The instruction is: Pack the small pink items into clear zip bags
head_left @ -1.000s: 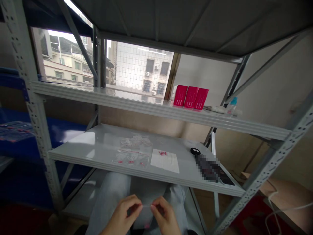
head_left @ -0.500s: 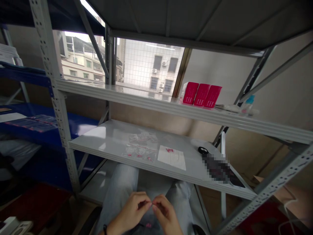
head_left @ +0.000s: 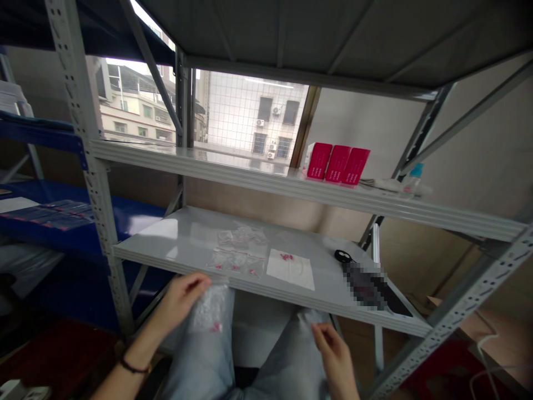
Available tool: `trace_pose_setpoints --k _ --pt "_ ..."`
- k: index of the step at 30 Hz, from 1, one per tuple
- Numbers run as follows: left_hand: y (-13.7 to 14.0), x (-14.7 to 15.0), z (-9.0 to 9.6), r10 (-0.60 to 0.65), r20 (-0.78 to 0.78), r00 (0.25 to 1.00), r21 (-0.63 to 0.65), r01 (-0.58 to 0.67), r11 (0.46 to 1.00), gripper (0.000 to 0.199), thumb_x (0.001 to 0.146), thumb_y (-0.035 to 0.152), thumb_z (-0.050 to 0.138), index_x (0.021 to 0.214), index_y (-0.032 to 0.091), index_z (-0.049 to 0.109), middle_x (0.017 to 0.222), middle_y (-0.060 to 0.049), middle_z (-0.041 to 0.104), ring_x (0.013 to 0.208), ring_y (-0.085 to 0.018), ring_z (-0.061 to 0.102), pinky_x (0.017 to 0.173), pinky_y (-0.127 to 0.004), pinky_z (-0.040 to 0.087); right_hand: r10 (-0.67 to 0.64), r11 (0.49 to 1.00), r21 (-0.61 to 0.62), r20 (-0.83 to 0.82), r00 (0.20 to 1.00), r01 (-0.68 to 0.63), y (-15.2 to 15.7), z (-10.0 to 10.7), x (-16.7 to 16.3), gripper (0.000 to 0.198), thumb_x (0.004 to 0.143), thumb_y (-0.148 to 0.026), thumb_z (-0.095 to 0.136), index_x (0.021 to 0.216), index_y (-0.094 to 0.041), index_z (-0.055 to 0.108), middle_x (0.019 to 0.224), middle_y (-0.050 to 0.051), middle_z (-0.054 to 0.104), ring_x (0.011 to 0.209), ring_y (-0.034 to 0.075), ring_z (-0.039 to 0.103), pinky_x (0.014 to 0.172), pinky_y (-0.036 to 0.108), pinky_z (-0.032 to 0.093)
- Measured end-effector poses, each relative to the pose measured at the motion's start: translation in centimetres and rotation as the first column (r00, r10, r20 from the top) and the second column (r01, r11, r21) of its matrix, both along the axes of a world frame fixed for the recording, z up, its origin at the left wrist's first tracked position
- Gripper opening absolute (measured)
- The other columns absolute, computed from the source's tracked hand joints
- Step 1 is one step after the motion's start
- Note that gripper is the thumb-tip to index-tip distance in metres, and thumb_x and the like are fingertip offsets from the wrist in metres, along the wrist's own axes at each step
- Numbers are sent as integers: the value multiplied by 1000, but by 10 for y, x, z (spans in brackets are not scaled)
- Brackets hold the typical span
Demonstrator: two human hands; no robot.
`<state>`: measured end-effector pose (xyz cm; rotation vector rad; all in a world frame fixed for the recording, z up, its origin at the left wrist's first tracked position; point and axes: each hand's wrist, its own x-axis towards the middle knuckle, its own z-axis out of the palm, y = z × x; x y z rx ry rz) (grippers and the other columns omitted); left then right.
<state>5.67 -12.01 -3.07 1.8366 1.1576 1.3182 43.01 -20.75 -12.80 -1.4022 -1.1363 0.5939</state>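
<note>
My left hand (head_left: 189,294) is closed in a pinch at the top of a clear plastic bag (head_left: 210,311), which hangs over my left thigh. Small pinkish-red pieces (head_left: 216,327) lie at the bag's bottom. Near my right knee, my right hand (head_left: 333,353) has its fingers curled together, and nothing shows in them. On the grey shelf (head_left: 191,239) in front of me lie several clear bags with red pieces (head_left: 235,261), and other clear bags (head_left: 241,235) behind them. More small red pieces (head_left: 287,256) rest on a white sheet (head_left: 291,273) to their right.
A black round object (head_left: 343,256) and a blurred-out dark item (head_left: 366,286) lie at the shelf's right end. Above, the upper shelf (head_left: 250,172) carries red boxes (head_left: 336,164) and a blue-capped bottle (head_left: 414,175). A perforated metal post (head_left: 100,216) stands at the left.
My hands, together over my lap before, have parted. The left has moved up and left with the bag toward the shelf edge; the right has moved to the right.
</note>
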Motion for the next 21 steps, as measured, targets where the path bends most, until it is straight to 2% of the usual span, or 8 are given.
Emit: trace_pose_setpoints --k 2,4,8,11,14,16,19,21 --pt "45 -36 24 102 -48 994 15 -101 995 28 81 47 60 79 21 70 69 0 64 66 -18 53 62 -24 40 -86 996 -35 -25 996 85 -2 -8 29 44 73 -64 66 67 -21 62 53 -4 45 50 15 43 48 26 35" --pt "91 -57 37 75 -233 970 -29 -84 996 34 80 50 53 70 21 66 61 2 57 63 -18 51 60 -24 38 -49 996 -78 -17 999 47 -2 -18 41 48 68 -69 66 71 -21 66 52 -3 48 49 16 47 47 27 38" --pt "152 -56 30 72 -356 932 -75 -105 992 29 72 44 55 57 20 61 50 2 52 55 -17 48 55 -25 35 113 989 -105 65 992 -106 5 -32 37 48 66 -71 66 70 -23 71 68 5 67 70 26 65 66 33 53" --pt "165 -49 14 96 -453 886 -56 -136 989 25 73 37 54 58 20 62 53 0 57 58 -19 53 59 -26 37 154 981 -132 107 982 -139 9 -37 38 48 67 -71 64 69 -23 72 70 6 70 73 28 68 69 33 54" --pt "163 -49 5 159 -549 821 9 -185 983 21 76 33 55 65 19 66 61 -4 63 66 -23 59 66 -30 40 176 976 -155 132 975 -155 8 -39 44 48 69 -70 63 70 -23 72 70 6 70 72 27 68 68 31 54" --pt "161 -47 5 236 -589 772 85 -232 969 21 78 32 56 82 17 69 80 -10 69 81 -28 62 76 -34 42 194 971 -173 155 969 -167 6 -39 46 47 71 -68 62 71 -23 71 71 6 70 73 26 68 69 31 54" --pt "164 -32 9 314 -626 714 206 -237 949 34 84 32 52 109 14 66 113 -17 65 108 -33 55 93 -40 38 234 959 -202 179 956 -197 5 -38 44 45 72 -67 61 71 -22 71 69 6 70 71 26 67 68 31 53" --pt "173 -13 11 291 -665 688 244 -169 955 33 84 34 56 110 16 67 116 -16 65 114 -32 53 98 -39 36 235 959 -205 177 956 -198 5 -37 40 43 71 -65 61 70 -23 71 68 6 70 69 26 67 67 32 53"
